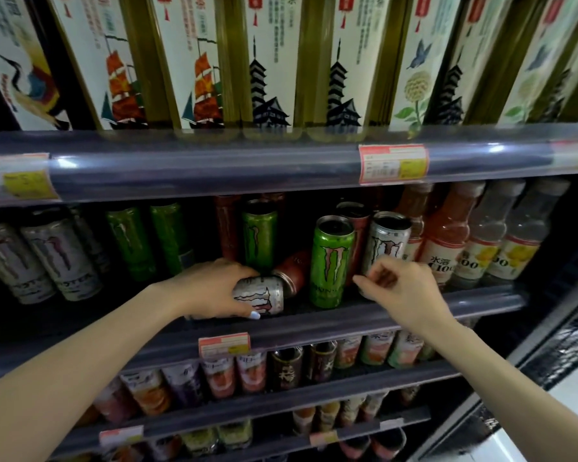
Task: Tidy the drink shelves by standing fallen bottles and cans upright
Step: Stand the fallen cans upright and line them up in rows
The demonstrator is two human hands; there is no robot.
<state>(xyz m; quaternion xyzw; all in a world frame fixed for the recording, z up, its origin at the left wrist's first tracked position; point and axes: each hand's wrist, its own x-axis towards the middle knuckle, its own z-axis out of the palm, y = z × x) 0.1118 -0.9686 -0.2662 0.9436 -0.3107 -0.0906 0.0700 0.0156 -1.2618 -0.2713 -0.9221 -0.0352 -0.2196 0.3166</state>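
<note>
The drink shelf (414, 315) runs across in front of both hands, its front lip just under the wrists; it holds the cans in rows so that labels face out, which is why anything lying flat stands out as wrong. Above the hands, a row of tall cartons (267, 61) stands on the next shelf up, untouched. To the right of the right hand stand the bottles (447, 241), all upright and needing nothing. Left of the left hand, silver and green cans stand in order as well.

Between the two hands a green can (332, 261) stands upright, and just behind the right hand's fingers a silver can (386, 241) also stands upright, close beside it.

The trouble lies under the left hand (211, 288): a fallen silver can (259, 296) lies on its side along the shelf front, and the fingers and thumb curl around its body, probably to swing it up onto its base. Just beyond that hand's fingertips a red can (292, 271) lies tipped, its top end touching the silver one's.

The right hand (401, 291) holds nothing; its fingers are loosely curled, hovering near the standing cans, likely ready to steady them.
</note>
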